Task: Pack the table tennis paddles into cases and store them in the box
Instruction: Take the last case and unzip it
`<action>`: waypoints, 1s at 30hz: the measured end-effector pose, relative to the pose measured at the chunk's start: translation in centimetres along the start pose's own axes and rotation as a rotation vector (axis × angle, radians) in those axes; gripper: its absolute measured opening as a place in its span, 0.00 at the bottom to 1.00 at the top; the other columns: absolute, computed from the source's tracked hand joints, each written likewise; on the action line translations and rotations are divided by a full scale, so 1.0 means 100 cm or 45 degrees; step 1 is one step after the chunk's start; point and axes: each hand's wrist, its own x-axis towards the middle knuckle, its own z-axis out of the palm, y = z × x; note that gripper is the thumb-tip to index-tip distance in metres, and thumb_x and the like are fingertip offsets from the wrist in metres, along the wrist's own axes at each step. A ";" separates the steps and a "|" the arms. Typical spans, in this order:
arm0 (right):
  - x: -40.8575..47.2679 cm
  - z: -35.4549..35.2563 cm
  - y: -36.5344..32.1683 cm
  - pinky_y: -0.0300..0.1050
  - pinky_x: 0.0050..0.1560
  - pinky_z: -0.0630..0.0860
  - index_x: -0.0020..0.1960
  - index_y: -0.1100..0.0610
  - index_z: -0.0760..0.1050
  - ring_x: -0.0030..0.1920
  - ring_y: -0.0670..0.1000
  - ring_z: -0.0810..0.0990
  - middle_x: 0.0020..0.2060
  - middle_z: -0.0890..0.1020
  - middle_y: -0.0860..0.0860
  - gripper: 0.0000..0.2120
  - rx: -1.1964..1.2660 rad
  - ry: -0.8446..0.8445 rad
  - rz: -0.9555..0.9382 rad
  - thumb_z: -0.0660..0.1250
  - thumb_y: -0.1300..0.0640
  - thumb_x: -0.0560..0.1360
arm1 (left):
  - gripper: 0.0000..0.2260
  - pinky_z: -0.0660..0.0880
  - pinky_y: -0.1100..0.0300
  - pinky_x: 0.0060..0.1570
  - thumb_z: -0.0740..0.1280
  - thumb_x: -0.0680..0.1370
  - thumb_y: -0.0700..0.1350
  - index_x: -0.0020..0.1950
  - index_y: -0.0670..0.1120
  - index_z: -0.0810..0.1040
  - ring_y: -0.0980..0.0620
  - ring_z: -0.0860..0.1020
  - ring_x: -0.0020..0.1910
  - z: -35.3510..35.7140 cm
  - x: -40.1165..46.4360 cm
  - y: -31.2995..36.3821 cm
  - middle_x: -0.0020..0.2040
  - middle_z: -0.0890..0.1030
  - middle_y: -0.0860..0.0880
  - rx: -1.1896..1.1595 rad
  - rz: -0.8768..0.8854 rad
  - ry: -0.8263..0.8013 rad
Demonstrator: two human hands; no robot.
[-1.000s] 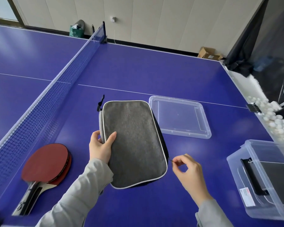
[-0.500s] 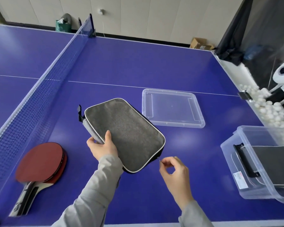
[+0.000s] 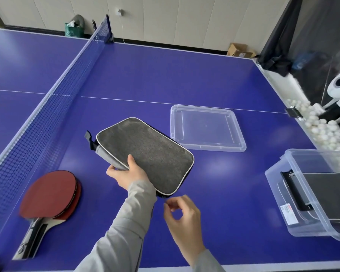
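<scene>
The left hand [image 3: 126,171] grips the grey case [image 3: 145,152] along its near-left edge, thumb laid flat on the top face and the other fingers curled underneath, holding it lifted and tilted above the blue table [image 3: 204,79]. Just off the case's near corner, the right hand [image 3: 182,213] has thumb and forefinger brought together in a small pinch with the other fingers loosely curled. It is blurred, and I cannot tell whether the pinch actually holds the zipper pull or has just come off it; the fingertips sit a little below the corner, close to it but seemingly not touching.

To the left of the case, two red paddles [image 3: 51,195] lie stacked on the table beside the net [image 3: 47,118], handles pointing toward the person. Beyond the case on its right lies the clear lid [image 3: 207,128], flat on the table. Well to the right of the case stands the clear box [image 3: 294,195] with a dark case [image 3: 330,195] already inside.

Compared with half a second ago, the case has swung further round, its near corner now pointing at the right hand, and the pinching fingers have slid from the right side to that near corner. A second ago the case lay almost square to the person.
</scene>
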 end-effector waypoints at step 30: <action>0.065 -0.065 0.031 0.42 0.53 0.75 0.54 0.45 0.76 0.53 0.46 0.82 0.51 0.84 0.47 0.07 0.655 -0.482 0.685 0.67 0.52 0.76 | 0.11 0.79 0.56 0.42 0.72 0.72 0.49 0.52 0.49 0.77 0.50 0.82 0.41 -0.037 0.043 -0.025 0.46 0.84 0.47 0.351 -0.106 -1.016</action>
